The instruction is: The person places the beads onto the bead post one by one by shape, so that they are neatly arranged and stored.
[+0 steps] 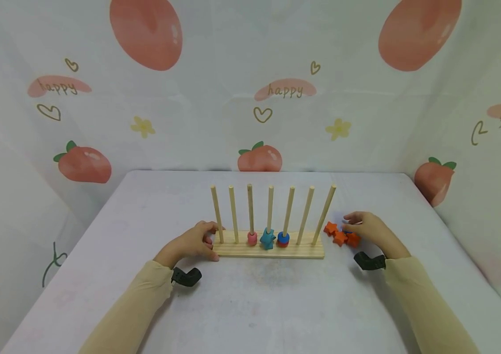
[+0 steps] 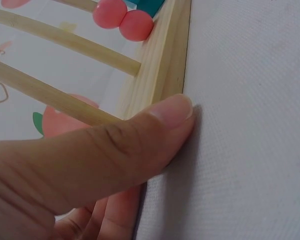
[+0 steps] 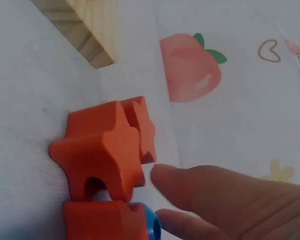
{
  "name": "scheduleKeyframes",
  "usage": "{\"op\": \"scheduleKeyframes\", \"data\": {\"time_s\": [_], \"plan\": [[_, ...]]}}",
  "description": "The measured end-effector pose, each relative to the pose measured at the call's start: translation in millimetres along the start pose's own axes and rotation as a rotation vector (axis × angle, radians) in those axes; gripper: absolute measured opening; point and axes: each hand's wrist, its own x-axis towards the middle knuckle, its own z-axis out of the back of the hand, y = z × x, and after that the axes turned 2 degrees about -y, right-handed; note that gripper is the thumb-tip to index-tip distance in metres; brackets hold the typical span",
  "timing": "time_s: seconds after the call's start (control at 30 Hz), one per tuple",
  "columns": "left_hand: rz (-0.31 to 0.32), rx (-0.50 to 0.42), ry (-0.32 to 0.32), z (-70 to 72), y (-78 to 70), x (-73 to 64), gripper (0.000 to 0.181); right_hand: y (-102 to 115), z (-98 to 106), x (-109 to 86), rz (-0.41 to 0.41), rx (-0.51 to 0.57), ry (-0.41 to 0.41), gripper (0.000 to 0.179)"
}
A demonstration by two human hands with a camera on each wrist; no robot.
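Observation:
A wooden peg rack (image 1: pixel 272 255) with several upright pegs stands mid-table. My left hand (image 1: pixel 194 242) grips its left end, the thumb (image 2: pixel 160 125) pressed to the front edge. Pink round beads (image 1: pixel 252 239) sit on the third peg, teal star-shaped beads (image 1: pixel 268 239) on the fourth. The fifth carries a blue bead (image 1: pixel 283 238) above a red one. Right of the rack lie several orange star beads (image 3: pixel 97 150), with another blue bead (image 3: pixel 151 222) beside them. My right hand (image 1: pixel 370 228) hovers at this group, thumb and finger apart, one fingertip right at the blue bead.
A white cloth covers the table (image 1: pixel 250 309), and a patterned cloth (image 1: pixel 215 128) hangs behind it. The tall pegs rise between my hands. Black wrist straps (image 1: pixel 369 261) stick out below both hands.

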Motion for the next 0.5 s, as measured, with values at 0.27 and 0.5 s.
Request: {"op": "scheduleKeyframes", "data": {"time_s": [0.27, 0.5], "plan": [[0.004, -0.01, 0.002, -0.1, -1.1, -0.3, 0.073, 5.4, -0.3, 2.3, -0.026, -0.032, 0.026, 0.042], [-0.008, -0.005, -0.002, 0.1, 0.2, -0.3, 0.073, 4.1, 0.7, 4.1, -0.04, -0.029, 0.035, 0.038]]}}
